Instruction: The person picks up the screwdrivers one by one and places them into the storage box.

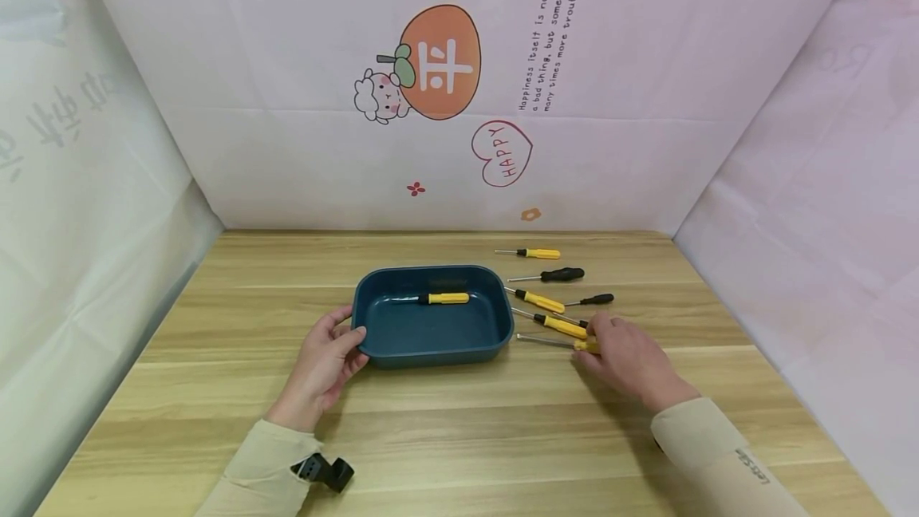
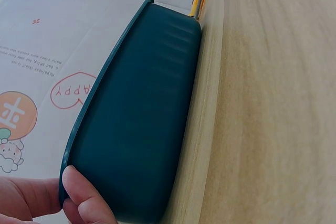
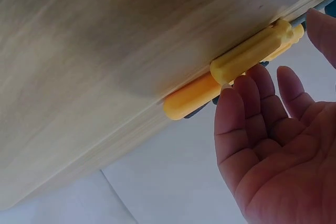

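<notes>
My left hand [image 1: 329, 361] grips the left end of a dark teal rectangular box [image 1: 431, 358], with the thumb at its rim and fingers outside. A screwdriver with a yellow handle [image 1: 447, 298] lies inside the box. To the right, my right hand [image 1: 632, 357] reaches over the nearest yellow-handled screwdriver [image 3: 252, 51], which lies on the table. In the right wrist view its fingertips [image 3: 231, 106] are beside the handle, and the thumb is apart from them near the shank. Another yellow-handled screwdriver [image 1: 563, 327] lies just behind that one.
Farther back on the wooden table [image 1: 445, 437] lie more screwdrivers: yellow-handled ones [image 1: 542, 254] [image 1: 544, 302] and black-handled ones [image 1: 563, 274] [image 1: 597, 299]. A black-handled one [image 1: 582, 324] is partly hidden by the right hand. Printed white sheets [image 1: 309, 142] enclose the table's back and sides.
</notes>
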### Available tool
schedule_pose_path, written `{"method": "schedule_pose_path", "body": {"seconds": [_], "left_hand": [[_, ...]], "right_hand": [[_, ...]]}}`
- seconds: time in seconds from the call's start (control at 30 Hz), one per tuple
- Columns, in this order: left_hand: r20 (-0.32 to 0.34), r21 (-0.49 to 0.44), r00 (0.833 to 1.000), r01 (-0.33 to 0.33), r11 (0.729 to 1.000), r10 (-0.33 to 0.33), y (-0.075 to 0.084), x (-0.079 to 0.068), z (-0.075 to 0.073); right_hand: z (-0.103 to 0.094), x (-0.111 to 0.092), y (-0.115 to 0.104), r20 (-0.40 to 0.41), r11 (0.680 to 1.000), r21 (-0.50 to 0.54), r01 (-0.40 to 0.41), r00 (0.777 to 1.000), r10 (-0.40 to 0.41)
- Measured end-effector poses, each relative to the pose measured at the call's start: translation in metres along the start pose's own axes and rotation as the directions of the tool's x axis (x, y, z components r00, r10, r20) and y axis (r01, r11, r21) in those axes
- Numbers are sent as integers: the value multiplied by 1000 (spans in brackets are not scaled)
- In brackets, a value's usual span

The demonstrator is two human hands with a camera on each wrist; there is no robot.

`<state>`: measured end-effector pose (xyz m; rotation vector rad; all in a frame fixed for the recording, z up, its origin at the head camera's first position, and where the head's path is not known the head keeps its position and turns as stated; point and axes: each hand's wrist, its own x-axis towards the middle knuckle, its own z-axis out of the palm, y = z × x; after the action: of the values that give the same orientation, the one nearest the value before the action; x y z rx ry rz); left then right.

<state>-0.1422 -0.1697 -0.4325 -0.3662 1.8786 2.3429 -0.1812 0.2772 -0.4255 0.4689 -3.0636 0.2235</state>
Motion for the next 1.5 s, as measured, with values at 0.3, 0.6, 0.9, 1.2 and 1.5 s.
{"method": "schedule_pose_path", "body": {"seconds": [0.3, 0.6, 0.9, 1.2, 1.5], "left_hand": [[-2, -8, 1000, 3, 1000, -3, 0, 0, -1], [-13, 4, 1000, 7, 1000, -7, 1, 0, 0], [-13, 9, 1000, 3, 1000, -3, 1, 0, 0], [-15, 13, 1000, 3, 1000, -3, 0, 0, 0], [-13, 12, 1000, 0, 1000, 0, 0, 0, 0]], "right_hand": [[0, -1, 2, -2, 999, -13, 38, 999, -38], [1, -2, 2, -15, 996, -40, 77, 997, -77], [1, -2, 2, 12, 997, -48, 62, 998, -61], [1, -1, 1, 27, 997, -58, 60, 998, -59], [2, -1, 1, 26, 993, -91, 70, 997, -67]]}}
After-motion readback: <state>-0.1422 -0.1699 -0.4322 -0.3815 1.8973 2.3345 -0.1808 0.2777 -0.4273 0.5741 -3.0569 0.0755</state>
